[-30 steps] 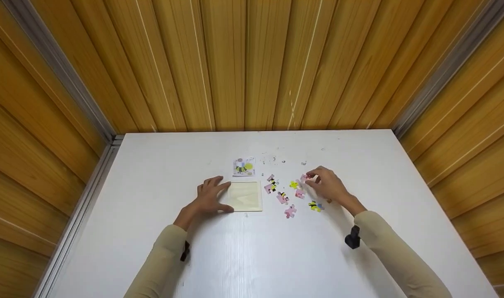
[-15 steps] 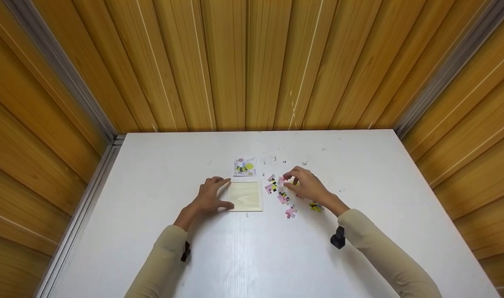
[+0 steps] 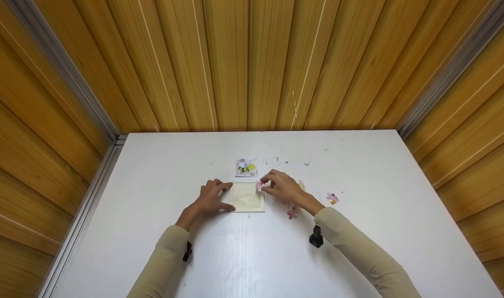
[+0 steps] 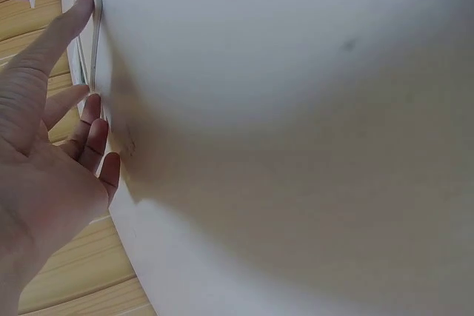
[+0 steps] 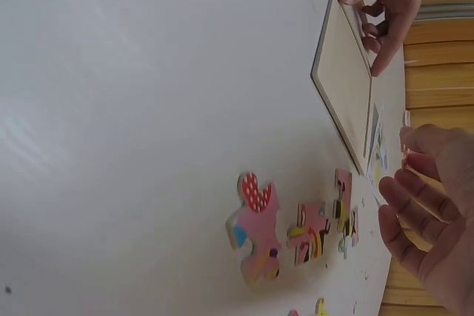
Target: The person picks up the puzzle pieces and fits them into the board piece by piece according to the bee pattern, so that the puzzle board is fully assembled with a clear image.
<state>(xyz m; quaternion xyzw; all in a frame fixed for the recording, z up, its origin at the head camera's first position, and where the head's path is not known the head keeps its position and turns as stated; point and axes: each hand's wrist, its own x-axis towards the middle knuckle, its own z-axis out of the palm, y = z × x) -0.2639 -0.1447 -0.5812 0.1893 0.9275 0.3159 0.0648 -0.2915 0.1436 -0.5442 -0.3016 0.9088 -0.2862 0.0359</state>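
My right hand (image 3: pixel 283 188) pinches a small pink jigsaw piece (image 3: pixel 259 185) between thumb and fingertips, at the upper right corner of a shallow wooden puzzle tray (image 3: pixel 246 198). The tray's pale bottom is bare. Across its left side my left hand (image 3: pixel 210 198) spreads thumb and index finger, the tips resting at the two left corners. In the right wrist view, a pink jigsaw piece with a red dotted patch (image 5: pixel 258 227) lies on the table near another pink piece (image 5: pixel 309 231). In the head view the right hand and forearm hide several pieces.
A picture card with a bee (image 3: pixel 246 167) lies just behind the tray. Another loose piece (image 3: pixel 332 198) lies right of the right forearm. Small dark marks (image 3: pixel 277 159) dot the white table (image 3: pixel 235 252), and wood-patterned panels (image 3: pixel 252 66) stand behind it.
My right hand has carried the pink piece leftward from the scattered pieces to the tray's upper right corner. My left hand has stayed at the tray.
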